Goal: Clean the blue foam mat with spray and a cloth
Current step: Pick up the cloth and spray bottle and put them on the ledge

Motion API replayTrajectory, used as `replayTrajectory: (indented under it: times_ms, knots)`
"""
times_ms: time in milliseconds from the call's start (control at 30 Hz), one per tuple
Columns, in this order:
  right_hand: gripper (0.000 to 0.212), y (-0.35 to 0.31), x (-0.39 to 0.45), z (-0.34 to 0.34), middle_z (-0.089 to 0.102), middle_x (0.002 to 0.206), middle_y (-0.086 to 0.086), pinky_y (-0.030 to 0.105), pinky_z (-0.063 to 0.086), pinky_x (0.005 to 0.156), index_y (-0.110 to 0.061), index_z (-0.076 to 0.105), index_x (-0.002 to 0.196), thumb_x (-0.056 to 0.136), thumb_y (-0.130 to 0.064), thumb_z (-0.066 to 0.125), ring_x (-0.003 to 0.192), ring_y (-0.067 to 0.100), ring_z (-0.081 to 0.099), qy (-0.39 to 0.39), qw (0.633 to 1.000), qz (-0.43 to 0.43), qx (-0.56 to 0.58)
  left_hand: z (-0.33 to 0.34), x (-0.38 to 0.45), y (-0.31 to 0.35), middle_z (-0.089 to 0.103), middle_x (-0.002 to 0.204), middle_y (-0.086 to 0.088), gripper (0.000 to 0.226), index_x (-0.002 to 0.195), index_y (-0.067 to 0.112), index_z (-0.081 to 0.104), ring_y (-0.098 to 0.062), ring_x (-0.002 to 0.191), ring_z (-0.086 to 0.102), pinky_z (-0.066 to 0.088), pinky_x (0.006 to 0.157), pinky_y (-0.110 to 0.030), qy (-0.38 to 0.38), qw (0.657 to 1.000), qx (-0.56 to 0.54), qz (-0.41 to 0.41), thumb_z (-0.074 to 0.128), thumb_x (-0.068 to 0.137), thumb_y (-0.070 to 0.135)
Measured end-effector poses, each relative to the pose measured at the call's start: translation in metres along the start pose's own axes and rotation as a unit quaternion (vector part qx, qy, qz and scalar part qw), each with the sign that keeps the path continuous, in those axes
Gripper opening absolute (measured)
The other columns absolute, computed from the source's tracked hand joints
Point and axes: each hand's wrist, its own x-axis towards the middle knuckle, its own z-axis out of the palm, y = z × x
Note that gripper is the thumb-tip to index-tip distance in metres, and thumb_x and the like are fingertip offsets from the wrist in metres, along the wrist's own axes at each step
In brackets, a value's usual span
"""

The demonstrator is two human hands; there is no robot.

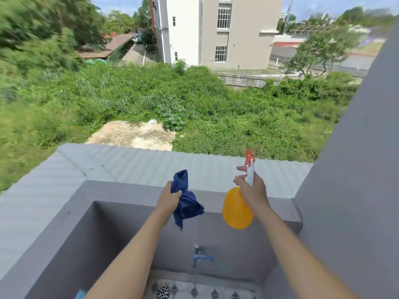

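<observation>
Blue foam mat may be the blue scrap [81, 294] at 7 o'clock; unsure. Your left hand [168, 197] clenches the dark blue cloth [186, 201]; your right hand [253, 192] grasps the orange plastic spray bottle [237, 209], finger near the trigger, both raised ready.

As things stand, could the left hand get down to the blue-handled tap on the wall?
Probably yes. The tap sits below the left hand with open space between, but that hand is closed on the blue cloth, so it would need freeing first.

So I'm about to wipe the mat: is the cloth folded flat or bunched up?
Bunched up. The left hand grips the dark blue cloth mid-length; crumpled ends stick up and hang down.
</observation>
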Motion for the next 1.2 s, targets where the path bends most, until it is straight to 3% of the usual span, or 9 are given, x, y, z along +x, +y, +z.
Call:
replayTrajectory:
  times_ms: [233,467,667,767,833,900,1000,1067,1200]
  knots:
    - [0.027,0.030,0.071,0.020,0.070,0.097,-0.001,0.028,0.044,0.072,-0.032,0.065,0.111,0.090,-0.016,0.060,0.095,0.014,0.065,-0.002,0.999,0.038,0.016,0.048,0.081,-0.015,0.062,0.112,-0.001,0.014,0.108,0.024,0.050,-0.021,0.102,0.062,0.053,0.081,-0.038,-0.045,0.995,-0.066,-0.061,0.039,0.099,0.020]
    - [0.023,0.042,0.079,0.033,0.070,0.087,0.002,0.024,0.042,0.067,-0.023,0.066,0.100,0.089,-0.006,0.054,0.085,0.010,0.065,0.027,0.999,0.042,0.019,0.042,0.097,-0.084,0.053,0.086,0.000,0.019,0.104,0.005,0.045,-0.025,0.087,0.054,0.040,0.061,-0.028,0.129,0.984,0.042,-0.115,0.055,0.095,0.018]
    - [0.020,0.042,0.079,0.032,0.069,0.081,0.000,0.023,0.039,0.061,-0.020,0.063,0.099,0.088,-0.006,0.054,0.065,-0.002,0.058,0.046,0.998,0.039,-0.001,0.026,0.105,-0.088,0.056,0.108,-0.012,0.024,0.107,0.012,0.040,-0.029,0.089,0.058,0.046,0.071,-0.037,0.152,0.970,0.184,-0.053,0.058,0.094,0.021]
    - [0.014,0.048,0.077,0.035,0.063,0.078,-0.005,0.016,0.040,0.058,-0.020,0.059,0.097,0.090,-0.009,0.056,0.066,-0.006,0.056,0.085,0.996,0.027,-0.024,0.023,0.101,-0.093,0.050,0.118,-0.019,0.045,0.119,0.005,0.043,-0.037,0.099,0.056,0.048,0.075,-0.044,0.167,0.891,0.416,-0.068,0.062,0.090,0.033]
    - [0.010,0.057,0.076,0.039,0.059,0.076,-0.009,0.010,0.039,0.055,-0.021,0.057,0.095,0.090,-0.012,0.059,0.069,-0.002,0.057,0.117,0.992,0.027,-0.047,0.023,0.108,-0.092,0.052,0.130,-0.019,0.052,0.123,0.005,0.053,-0.041,0.118,0.050,0.038,0.093,-0.054,0.125,0.819,0.559,0.039,0.069,0.078,0.027]
    - [0.009,0.070,0.074,0.044,0.059,0.075,-0.007,0.017,0.039,0.057,-0.022,0.058,0.092,0.088,-0.017,0.065,0.074,0.011,0.059,0.136,0.986,0.040,-0.086,0.025,0.119,-0.088,0.046,0.145,-0.016,0.055,0.130,0.008,0.056,-0.040,0.132,0.042,0.028,0.105,-0.059,0.039,0.780,0.601,0.170,0.060,0.081,0.033]
    - [0.010,0.086,0.074,0.047,0.061,0.075,-0.002,0.024,0.037,0.061,-0.016,0.068,0.093,0.085,-0.022,0.070,0.073,0.018,0.056,0.163,0.978,0.038,-0.122,0.026,0.135,-0.083,0.005,0.161,-0.001,0.078,0.153,0.024,0.019,-0.030,0.148,0.015,0.020,0.115,-0.055,-0.115,0.769,0.613,0.143,0.000,0.090,0.065]
    - [0.014,0.089,0.081,0.049,0.064,0.075,0.000,0.021,0.036,0.062,-0.014,0.071,0.096,0.085,-0.024,0.070,0.071,0.016,0.055,0.169,0.976,0.032,-0.135,0.021,0.143,-0.097,-0.014,0.161,0.003,0.077,0.153,0.031,-0.008,-0.027,0.149,-0.004,0.005,0.117,-0.054,-0.111,0.775,0.618,0.079,-0.003,0.086,0.069]
    - [0.018,0.089,0.101,0.054,0.065,0.074,-0.001,0.008,0.034,0.059,-0.015,0.071,0.097,0.086,-0.029,0.068,0.069,0.013,0.057,0.158,0.976,0.024,-0.147,0.010,0.143,-0.110,-0.018,0.161,0.003,0.076,0.151,0.032,-0.016,-0.027,0.148,-0.011,0.001,0.116,-0.054,-0.048,0.788,0.613,0.036,-0.001,0.087,0.071]
